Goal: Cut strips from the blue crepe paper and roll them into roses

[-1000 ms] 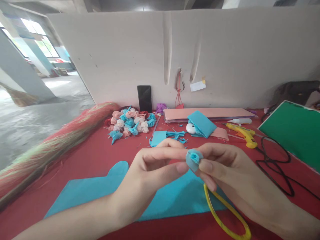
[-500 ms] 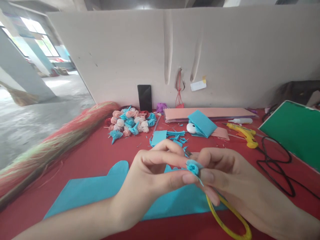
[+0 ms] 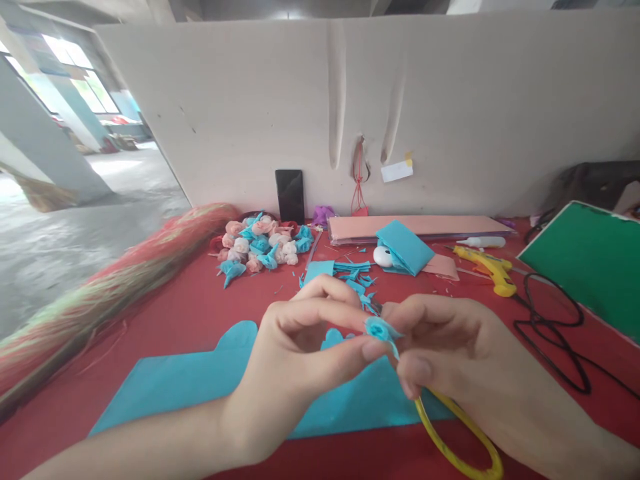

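Note:
Between the thumb and forefinger of my left hand point(image 3: 305, 347) is a small blue crepe-paper rose point(image 3: 379, 329), its coiled centre turned up. My right hand point(image 3: 450, 360) is curled close beside it, thumb bent below the rose. A loose paper edge hangs from the rose toward the right fingertips; whether they touch it I cannot tell. Tucked in the right palm is a pair of scissors with a yellow handle loop point(image 3: 463, 440), blades mostly hidden. Under both hands lies a blue crepe-paper sheet point(image 3: 170, 387) with a rounded, petal-like edge.
Finished paper roses point(image 3: 260, 243) are heaped at the back left, by an upright phone point(image 3: 290, 195). Blue scraps point(image 3: 355, 273), a folded blue paper piece point(image 3: 405, 247) and a yellow glue gun point(image 3: 485, 267) with black cord lie behind the hands. A green board point(image 3: 590, 260) stands right.
The rose has shifted slightly left with my left fingers. My right thumb has moved down and away from it, opening a small gap.

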Demonstrator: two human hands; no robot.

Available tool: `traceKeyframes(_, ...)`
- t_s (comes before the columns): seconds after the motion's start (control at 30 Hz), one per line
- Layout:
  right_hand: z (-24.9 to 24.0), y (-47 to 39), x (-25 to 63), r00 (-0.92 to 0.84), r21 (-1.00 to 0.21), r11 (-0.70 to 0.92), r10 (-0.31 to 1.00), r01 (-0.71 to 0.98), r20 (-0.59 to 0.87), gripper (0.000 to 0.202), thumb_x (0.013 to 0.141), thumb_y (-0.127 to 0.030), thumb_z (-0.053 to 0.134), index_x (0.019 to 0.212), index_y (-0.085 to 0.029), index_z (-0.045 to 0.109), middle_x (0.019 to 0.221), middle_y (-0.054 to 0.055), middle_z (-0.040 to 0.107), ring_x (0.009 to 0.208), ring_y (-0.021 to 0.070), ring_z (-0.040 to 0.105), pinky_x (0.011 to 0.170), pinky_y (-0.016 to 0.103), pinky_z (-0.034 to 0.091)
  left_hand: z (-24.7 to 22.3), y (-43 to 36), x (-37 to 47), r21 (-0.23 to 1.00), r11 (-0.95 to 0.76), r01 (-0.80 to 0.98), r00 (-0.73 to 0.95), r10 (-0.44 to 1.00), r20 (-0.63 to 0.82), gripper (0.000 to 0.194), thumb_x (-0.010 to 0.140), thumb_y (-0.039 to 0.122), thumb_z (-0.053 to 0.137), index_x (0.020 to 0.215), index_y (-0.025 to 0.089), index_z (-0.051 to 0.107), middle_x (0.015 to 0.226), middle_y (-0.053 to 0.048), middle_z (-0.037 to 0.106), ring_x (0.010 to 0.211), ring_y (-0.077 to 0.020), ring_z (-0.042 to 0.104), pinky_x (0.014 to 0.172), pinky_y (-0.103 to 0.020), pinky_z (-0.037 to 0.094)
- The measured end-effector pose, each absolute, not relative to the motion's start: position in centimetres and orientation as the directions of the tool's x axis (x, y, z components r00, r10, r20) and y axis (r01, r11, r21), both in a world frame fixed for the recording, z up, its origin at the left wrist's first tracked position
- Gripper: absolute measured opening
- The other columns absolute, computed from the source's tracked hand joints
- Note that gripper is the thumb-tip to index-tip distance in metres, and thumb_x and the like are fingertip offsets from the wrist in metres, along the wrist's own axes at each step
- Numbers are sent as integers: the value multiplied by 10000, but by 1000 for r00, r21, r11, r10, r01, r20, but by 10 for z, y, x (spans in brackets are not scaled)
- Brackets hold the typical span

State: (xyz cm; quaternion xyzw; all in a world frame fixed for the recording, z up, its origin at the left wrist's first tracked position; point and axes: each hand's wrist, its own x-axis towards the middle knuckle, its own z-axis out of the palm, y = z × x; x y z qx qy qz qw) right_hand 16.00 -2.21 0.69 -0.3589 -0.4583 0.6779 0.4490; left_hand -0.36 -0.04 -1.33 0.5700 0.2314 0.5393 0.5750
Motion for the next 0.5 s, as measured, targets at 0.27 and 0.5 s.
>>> traceKeyframes(0.27,9,-24,156,-214,-975,208,959,82,186,120,747,-167,694,651,-237,680,539,-71,606,526,59,532,488,126,440,-14,0,-4,905,-273,-326,318,870,377,66,745,196,748,728,255,723,785,6,550,760,-147,537,796,-304,478)
traceKeyframes(0.5,11,-27,159,-222,-920,357,921,160,319,158,784,-185,666,634,-232,673,522,-57,616,500,77,563,492,164,475,-11,3,-10,837,-504,-215,334,767,548,155,770,174,719,887,269,683,846,5,606,818,-156,537,787,-273,446)
